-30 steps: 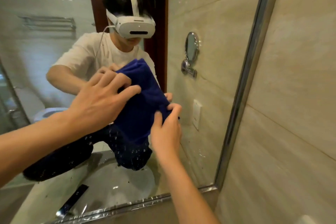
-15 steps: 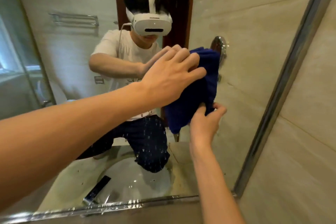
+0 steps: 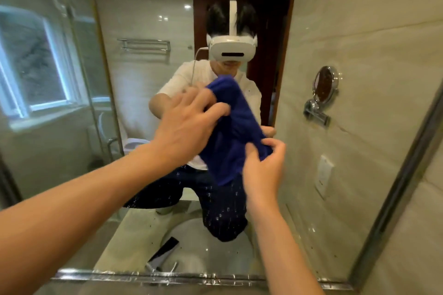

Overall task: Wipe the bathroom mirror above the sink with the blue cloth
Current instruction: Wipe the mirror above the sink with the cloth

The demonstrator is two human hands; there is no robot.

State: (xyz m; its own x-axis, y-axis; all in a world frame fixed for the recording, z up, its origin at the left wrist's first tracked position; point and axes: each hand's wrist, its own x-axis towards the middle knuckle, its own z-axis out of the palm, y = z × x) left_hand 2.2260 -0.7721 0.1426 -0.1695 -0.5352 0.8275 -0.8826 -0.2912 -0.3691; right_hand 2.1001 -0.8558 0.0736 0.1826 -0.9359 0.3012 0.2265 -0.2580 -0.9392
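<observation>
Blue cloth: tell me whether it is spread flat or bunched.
Bunched. The blue cloth hangs in thick folds, the left hand pressing its top, the right hand pinching its lower edge.

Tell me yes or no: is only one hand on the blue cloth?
No: the left hand presses the blue cloth against the mirror, while the right hand pinches its lower edge.

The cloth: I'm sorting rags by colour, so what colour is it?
Solid deep blue cloth, no pattern, seen in the head view.
</observation>
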